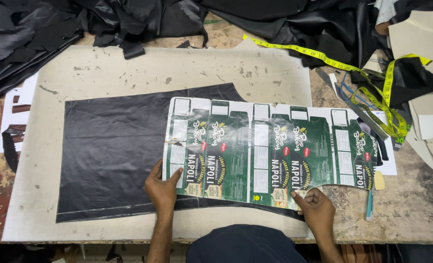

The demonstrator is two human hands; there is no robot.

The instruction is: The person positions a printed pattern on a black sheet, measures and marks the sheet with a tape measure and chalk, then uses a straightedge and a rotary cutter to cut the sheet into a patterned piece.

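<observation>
Flattened green printed cardboard pattern [270, 151] lying over black leather sheet [114, 151], being pinned by open left hand [163, 187]; right hand [316, 207] pinching its lower edge. Needing steadying next, likely.

Under my left hand [163, 191] and right hand [316, 208] lies a flattened printed carton sheet [267, 151], thin card with a smooth, slightly glossy green face and a few torn, scuffed spots at its left edge. It rests on a black leather panel [114, 151], soft-looking with a dull sheen and fine creases, which lies on a matt, pale cutting board [128, 73] that is scratched and stained. At the far side a heap of black leather scraps [128, 19] shines more glossily, and to the right a yellow tape measure [372, 92] looks like smooth, limp plastic on the rough, worn wooden table [411, 204].
</observation>
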